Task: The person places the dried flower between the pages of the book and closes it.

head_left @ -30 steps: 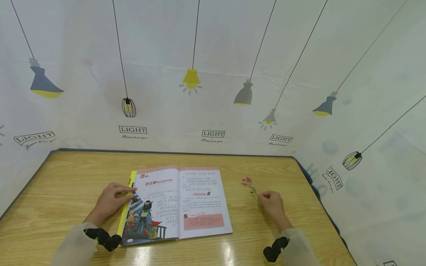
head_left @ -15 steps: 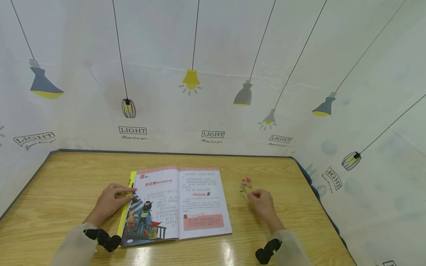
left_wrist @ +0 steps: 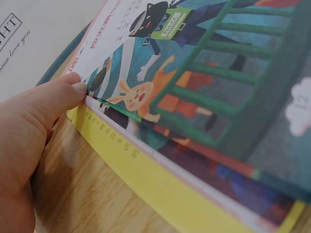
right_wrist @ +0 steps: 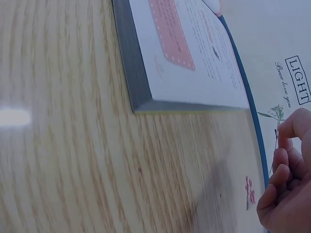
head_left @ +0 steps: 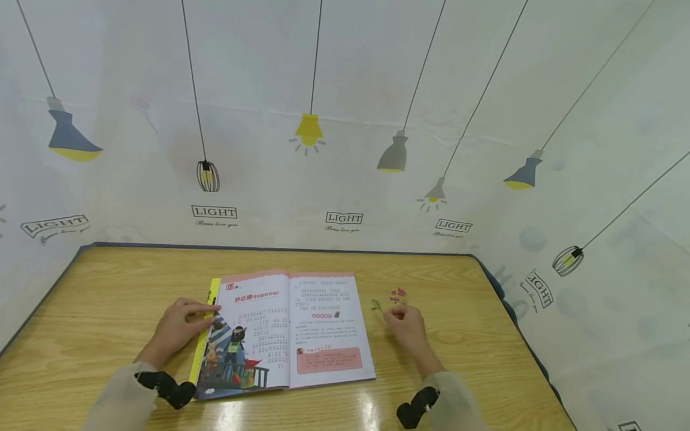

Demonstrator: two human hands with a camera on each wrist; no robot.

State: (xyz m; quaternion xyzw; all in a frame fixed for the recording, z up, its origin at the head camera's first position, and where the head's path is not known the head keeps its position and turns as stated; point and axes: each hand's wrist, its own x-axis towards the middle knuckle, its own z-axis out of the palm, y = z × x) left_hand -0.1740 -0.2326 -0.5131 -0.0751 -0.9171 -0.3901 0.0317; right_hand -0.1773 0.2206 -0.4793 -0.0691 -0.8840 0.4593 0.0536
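An open illustrated book (head_left: 320, 335) lies on the wooden table, with a cartoon cat on its left page. My left hand (head_left: 180, 329) holds the book's left edge; in the left wrist view its fingertips (left_wrist: 77, 85) meet at the page edge, above the yellow cover. To the right of the book my right hand (head_left: 406, 326) pinches a green sprig (right_wrist: 277, 114) by its thin stem, the leaves standing up beyond the fingers. Small pink flowers (head_left: 398, 294) lie on the table just beyond this hand and also show in the right wrist view.
The wooden table (head_left: 135, 269) has a dark blue edge trim and meets pale hanging walls (head_left: 259, 149) at the back and sides, printed with lamps. Both wrists wear black bands, with pale sleeves behind them.
My right hand has moved left toward the book, carrying the green sprig away from the pink flowers, which have stayed in place. My left hand and the book have not moved.
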